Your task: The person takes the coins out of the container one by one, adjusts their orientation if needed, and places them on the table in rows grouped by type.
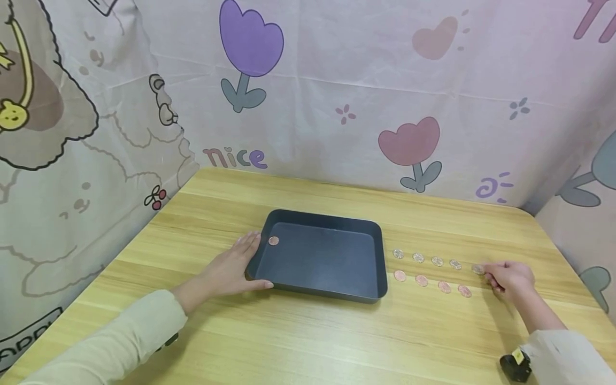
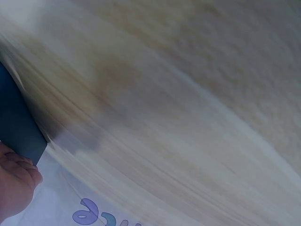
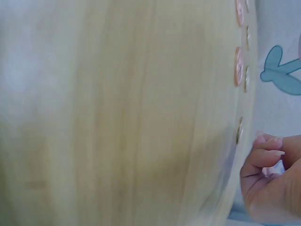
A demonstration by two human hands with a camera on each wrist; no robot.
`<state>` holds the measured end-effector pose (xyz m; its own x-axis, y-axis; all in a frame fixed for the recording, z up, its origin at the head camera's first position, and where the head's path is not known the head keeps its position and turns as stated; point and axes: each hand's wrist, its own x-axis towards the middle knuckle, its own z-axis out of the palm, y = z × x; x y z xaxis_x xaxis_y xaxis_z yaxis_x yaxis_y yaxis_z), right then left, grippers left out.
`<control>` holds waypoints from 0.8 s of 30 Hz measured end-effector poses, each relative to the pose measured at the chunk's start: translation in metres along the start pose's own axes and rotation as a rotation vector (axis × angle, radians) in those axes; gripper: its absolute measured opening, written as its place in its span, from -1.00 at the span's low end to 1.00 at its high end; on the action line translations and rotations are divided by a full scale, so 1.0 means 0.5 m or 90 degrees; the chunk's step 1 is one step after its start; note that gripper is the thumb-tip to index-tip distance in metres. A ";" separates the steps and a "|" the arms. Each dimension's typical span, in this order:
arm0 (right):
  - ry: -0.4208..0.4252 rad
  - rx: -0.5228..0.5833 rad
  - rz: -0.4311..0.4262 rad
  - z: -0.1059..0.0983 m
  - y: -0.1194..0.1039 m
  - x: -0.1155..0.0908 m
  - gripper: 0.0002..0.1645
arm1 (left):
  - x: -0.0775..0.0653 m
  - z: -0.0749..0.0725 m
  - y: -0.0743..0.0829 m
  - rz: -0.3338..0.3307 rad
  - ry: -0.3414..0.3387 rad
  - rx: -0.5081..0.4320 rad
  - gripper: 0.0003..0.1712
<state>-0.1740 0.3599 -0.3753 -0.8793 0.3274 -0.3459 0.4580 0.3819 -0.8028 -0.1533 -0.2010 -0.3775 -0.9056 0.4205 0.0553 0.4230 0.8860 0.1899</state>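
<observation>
A dark rectangular baking tray [image 1: 317,291] stands on the table, with one copper coin [image 1: 273,241] inside near its left wall. My left hand [image 1: 236,267] rests against the tray's left side, fingers extended along the wall and thumb at the near corner. To the right of the tray lie two rows of coins. Silver coins [image 1: 437,261] form the far row, copper coins [image 1: 445,287] the near one. At the right end of the far row, my right hand [image 1: 511,278] pinches a silver coin [image 1: 477,269] at its right edge, other fingers curled.
The light wooden table [image 1: 308,342] meets a printed cloth backdrop [image 1: 313,107] behind and at both sides. A small black device [image 1: 516,367] sits at the right wrist.
</observation>
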 end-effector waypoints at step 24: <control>-0.031 0.206 -0.243 0.150 -0.150 -0.095 -0.94 | -0.001 -0.003 0.001 -0.002 -0.007 -0.005 0.30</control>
<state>-0.1764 0.2508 -0.3354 -0.9848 0.1733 -0.0143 0.0453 0.1765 -0.9833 -0.1525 -0.2013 -0.3759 -0.9067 0.4195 0.0436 0.4194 0.8859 0.1984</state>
